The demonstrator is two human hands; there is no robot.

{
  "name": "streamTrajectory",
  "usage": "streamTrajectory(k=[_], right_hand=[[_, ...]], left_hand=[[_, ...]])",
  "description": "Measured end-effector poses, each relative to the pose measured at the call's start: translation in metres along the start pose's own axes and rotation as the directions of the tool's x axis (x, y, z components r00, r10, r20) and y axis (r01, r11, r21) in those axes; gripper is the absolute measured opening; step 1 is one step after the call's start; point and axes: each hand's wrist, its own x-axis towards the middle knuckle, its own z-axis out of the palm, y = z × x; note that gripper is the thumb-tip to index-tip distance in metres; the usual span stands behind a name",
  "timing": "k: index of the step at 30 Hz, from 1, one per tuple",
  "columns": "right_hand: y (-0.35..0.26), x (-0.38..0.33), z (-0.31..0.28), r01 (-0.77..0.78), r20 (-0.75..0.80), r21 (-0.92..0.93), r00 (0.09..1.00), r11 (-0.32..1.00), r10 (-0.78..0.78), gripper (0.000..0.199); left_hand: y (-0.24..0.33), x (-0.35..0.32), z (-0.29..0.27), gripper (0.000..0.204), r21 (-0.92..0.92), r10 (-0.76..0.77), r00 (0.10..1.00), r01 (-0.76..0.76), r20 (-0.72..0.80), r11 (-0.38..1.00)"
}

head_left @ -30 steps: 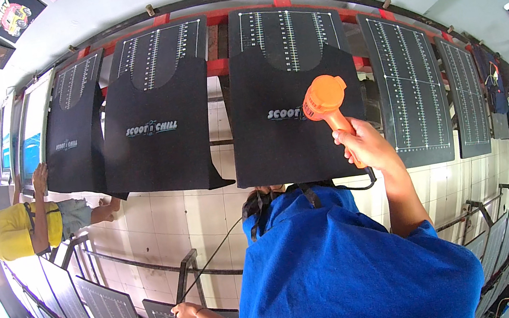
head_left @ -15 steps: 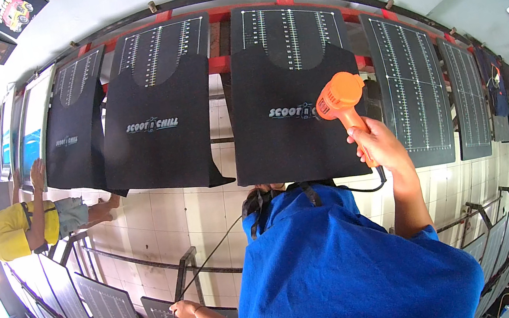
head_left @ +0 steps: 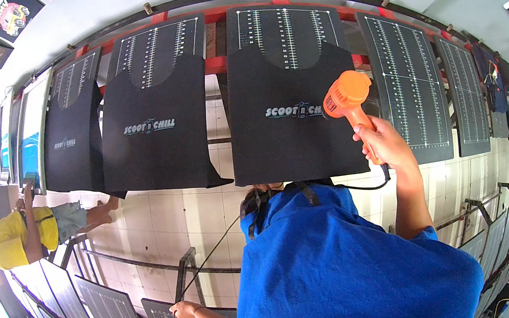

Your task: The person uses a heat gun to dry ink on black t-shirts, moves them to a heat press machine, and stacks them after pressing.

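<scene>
- Gripping with the right hand (head_left: 385,142) the handle of an orange hot-air gun (head_left: 349,90); wrapping fingers closely around it, in front of the right part of the black shirt (head_left: 293,146);
- Turning the nozzle to the left, toward pale lettering (head_left: 290,111) on the cloth; hiding the right end of these letters; cannot tell whether touching the cloth or apart from it;
- Under this shirt, a dark ruled board (head_left: 306,25); near its upper edge, bare surface at both upper corners; below that, the round collar opening;
- Closing the left hand (head_left: 185,310) around a thin black cable (head_left: 214,253), near the upper edge of a lower board (head_left: 160,316);
- From the end of the handle, a black cord (head_left: 367,189) curving left to the blue top (head_left: 346,265); cannot tell whether joined with the cable;
- To the left, a second shirt (head_left: 158,165) and a third shirt (head_left: 70,163), similarly printed; to the right, an uncovered board (head_left: 409,99);
- At far left, a co-worker in yellow (head_left: 16,241), with hands near the lower end of a framed screen (head_left: 33,125); cannot tell whether gripping anything.
</scene>
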Motion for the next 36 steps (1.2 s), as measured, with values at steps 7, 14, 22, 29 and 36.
streamTrajectory(k=[7, 14, 22, 29, 36], right_hand=[[0.006, -0.004, -0.011, -0.006, -0.028, 0.042, 1.000, 0.999, 0.007, 0.027], [0.005, -0.009, -0.019, -0.022, -0.017, 0.064, 1.000, 0.998, 0.023, 0.029], [0.012, -0.005, -0.016, -0.025, -0.045, 0.062, 0.999, 0.998, 0.027, 0.027], [0.000, 0.002, -0.001, -0.039, 0.083, 0.187, 0.996, 0.982, 0.024, 0.029], [-0.010, 0.021, 0.019, -0.032, 0.169, 0.170, 0.986, 0.985, 0.003, 0.033]], left_hand=[[-0.003, 0.004, 0.002, 0.064, -0.008, 0.024, 1.000, -0.024, 0.016, 1.000], [-0.003, 0.004, 0.001, 0.066, 0.013, -0.021, 1.000, 0.021, 0.003, 1.000], [-0.003, 0.004, 0.000, 0.066, 0.032, -0.003, 1.000, 0.003, 0.008, 0.999], [-0.012, 0.012, 0.006, 0.063, 0.001, 0.027, 1.000, -0.027, 0.016, 1.000], [-0.028, 0.050, 0.019, 0.059, -0.334, -0.009, 0.972, 0.090, 0.236, 0.938]])
